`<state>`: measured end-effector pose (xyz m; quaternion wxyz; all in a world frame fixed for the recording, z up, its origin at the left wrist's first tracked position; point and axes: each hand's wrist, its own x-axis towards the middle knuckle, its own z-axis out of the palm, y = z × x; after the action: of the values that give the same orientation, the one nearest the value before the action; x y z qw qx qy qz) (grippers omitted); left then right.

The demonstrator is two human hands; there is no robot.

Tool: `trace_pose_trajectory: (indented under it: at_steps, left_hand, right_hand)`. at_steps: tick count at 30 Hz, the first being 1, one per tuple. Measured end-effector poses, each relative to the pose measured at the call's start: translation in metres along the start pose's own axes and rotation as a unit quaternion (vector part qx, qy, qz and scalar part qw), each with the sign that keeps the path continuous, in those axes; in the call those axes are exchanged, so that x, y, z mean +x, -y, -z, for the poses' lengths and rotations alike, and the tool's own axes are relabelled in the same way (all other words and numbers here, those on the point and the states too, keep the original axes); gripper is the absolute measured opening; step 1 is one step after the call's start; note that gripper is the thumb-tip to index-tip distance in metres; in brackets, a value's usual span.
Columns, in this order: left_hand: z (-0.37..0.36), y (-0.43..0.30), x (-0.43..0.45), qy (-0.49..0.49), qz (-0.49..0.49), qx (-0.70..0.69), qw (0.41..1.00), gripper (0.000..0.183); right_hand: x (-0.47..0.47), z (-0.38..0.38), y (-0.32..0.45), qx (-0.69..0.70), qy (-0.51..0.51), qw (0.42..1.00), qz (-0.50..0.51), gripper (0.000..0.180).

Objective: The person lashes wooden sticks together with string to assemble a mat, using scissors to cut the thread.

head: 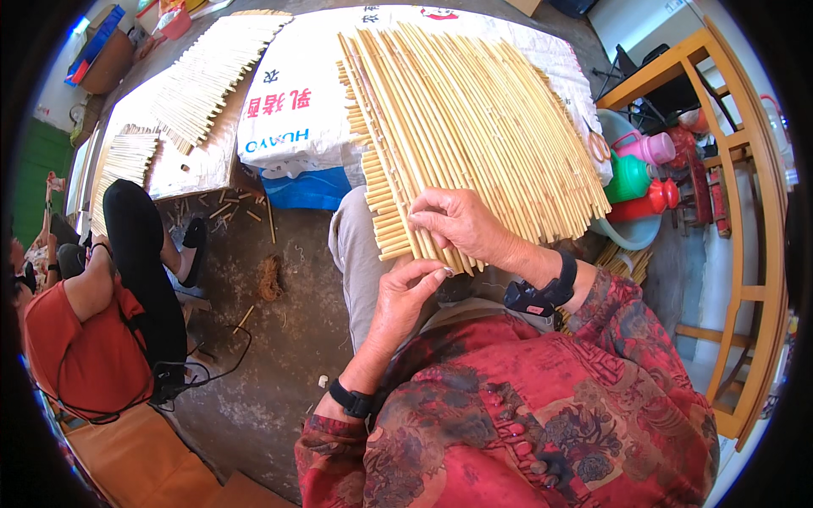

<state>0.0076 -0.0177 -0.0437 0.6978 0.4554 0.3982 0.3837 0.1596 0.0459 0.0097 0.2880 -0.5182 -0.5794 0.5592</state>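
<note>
A mat of slender yellow plant stalks [470,127], laid side by side, reaches from the sack-covered table towards my lap. Shorter stalk ends [387,222] stick out along its left side. At the near end, my left hand [406,289] pinches a small pale bit, apparently thread, between thumb and forefinger. My right hand [467,222] rests over the left stalks with thumb and forefinger together. Anything thin between those fingertips is too small to make out. Scissors [598,145] with orange-brown handles lie at the mat's right edge.
Another stalk mat [209,70] lies on the left table. A seated person in black trousers [136,254] is at the left. Fibre [270,277] and stalk scraps litter the floor. At right stand a basin [629,233], plastic jugs [629,178] and a wooden frame [730,159].
</note>
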Motion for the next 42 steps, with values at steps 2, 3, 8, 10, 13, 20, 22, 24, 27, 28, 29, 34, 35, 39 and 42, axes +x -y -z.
trace_pose_trajectory:
  at_steps: [2,3,8,10,13,20,22,24,27,28,29,34,35,39,42]
  left_hand:
    - [-0.002,-0.002,0.000,-0.010,0.011,-0.015,1.000,0.011]
    - [-0.002,-0.002,0.000,-0.010,0.012,-0.014,1.000,0.011]
    - [-0.004,-0.002,-0.001,-0.042,-0.005,0.044,0.998,0.010]
    - [-0.005,-0.002,0.000,-0.042,-0.008,0.055,0.998,0.010]
    - [-0.006,0.000,0.000,-0.047,-0.008,0.047,0.998,0.010]
    - [-0.006,0.001,0.001,-0.049,0.013,0.025,0.998,0.012]
    - [-0.005,0.001,0.001,-0.049,0.018,0.027,0.998,0.012]
    - [-0.005,0.001,0.001,-0.051,0.022,0.028,0.998,0.012]
    - [-0.005,0.001,0.002,-0.047,0.027,0.046,0.997,0.012]
    - [-0.005,0.001,0.002,-0.050,0.027,0.037,0.998,0.012]
    - [-0.005,0.001,0.002,-0.053,0.028,0.028,0.998,0.012]
    - [-0.002,0.000,0.000,-0.051,0.032,0.029,0.998,0.011]
    - [-0.001,0.000,0.000,-0.051,0.031,0.030,0.998,0.011]
    - [-0.001,0.000,0.000,-0.052,0.031,0.047,0.997,0.011]
    - [-0.001,0.001,-0.001,-0.048,0.020,0.039,0.998,0.011]
  right_hand:
    - [0.002,0.001,-0.007,0.033,-0.002,0.999,0.008,0.014]
    - [0.004,0.000,-0.010,0.033,-0.003,0.999,0.007,0.014]
    - [0.012,-0.001,-0.012,0.027,0.020,0.999,0.021,0.016]
    - [0.012,0.001,-0.010,0.032,0.025,0.999,0.003,0.016]
    - [0.014,0.006,-0.005,0.048,0.042,0.998,-0.028,0.016]
    - [0.006,0.024,-0.010,0.053,-0.007,0.998,0.029,0.013]
    - [0.000,0.035,-0.009,0.028,-0.068,0.995,0.061,0.013]
    - [-0.009,0.052,-0.011,0.043,-0.100,0.992,0.056,0.014]
    - [-0.031,0.064,-0.018,-0.183,-0.194,0.954,0.136,0.017]
    - [-0.039,0.062,-0.026,-0.270,-0.186,0.924,0.200,0.017]
    - [-0.047,0.058,-0.031,-0.353,-0.174,0.881,0.261,0.018]
    - [-0.067,0.019,-0.035,-0.431,-0.103,0.842,0.308,0.031]
    - [-0.065,0.015,-0.036,-0.429,-0.105,0.843,0.307,0.031]
    - [-0.059,0.009,-0.042,-0.476,-0.131,0.807,0.324,0.030]
    - [-0.058,0.006,-0.042,-0.471,-0.144,0.804,0.333,0.029]
